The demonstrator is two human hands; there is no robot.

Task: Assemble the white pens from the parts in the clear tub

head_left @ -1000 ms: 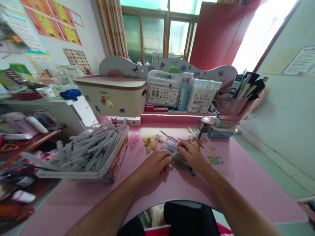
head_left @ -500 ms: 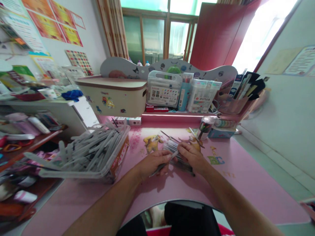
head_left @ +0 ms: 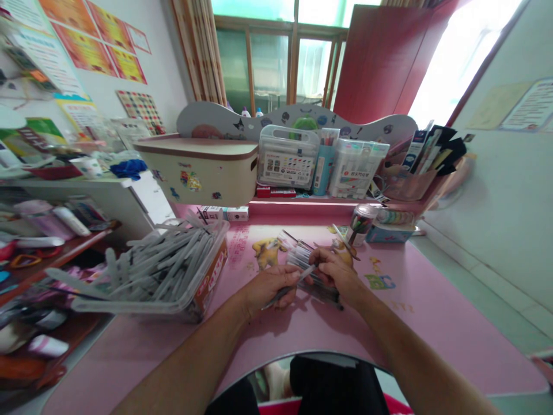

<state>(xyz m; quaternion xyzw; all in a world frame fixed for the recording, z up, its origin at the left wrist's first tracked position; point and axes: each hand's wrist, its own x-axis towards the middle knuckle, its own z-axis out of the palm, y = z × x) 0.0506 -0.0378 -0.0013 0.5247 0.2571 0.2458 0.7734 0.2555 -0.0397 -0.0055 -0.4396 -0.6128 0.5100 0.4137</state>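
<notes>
My left hand (head_left: 276, 285) is closed around a slim, translucent grey sleeve-like stick (head_left: 307, 271), which slants up to the right. At its upper end, the fingers of my right hand (head_left: 336, 271) are pinched together. Whether a thinner piece sits inside the stick is too small to tell. Under and behind my hands, a pile of slim pen-like sticks (head_left: 298, 253) lies on the pink desk (head_left: 432, 340), partly hidden by my fingers. To the left, a clear plastic tub (head_left: 173, 308) is heaped with similar grey translucent sticks (head_left: 159, 262).
A cream lidded box (head_left: 199, 173), marker cases (head_left: 287, 164) and a pink pen holder (head_left: 408, 183) line the back shelf. A clear jar of pens (head_left: 360, 222) stands by a blue box (head_left: 391, 233) at the desk's right rear. Cluttered shelves (head_left: 82, 245) adjoin on the left.
My right hand's fingers have curled and shifted slightly along the upper end of the stick. My left hand stays nearly in place, still holding it.
</notes>
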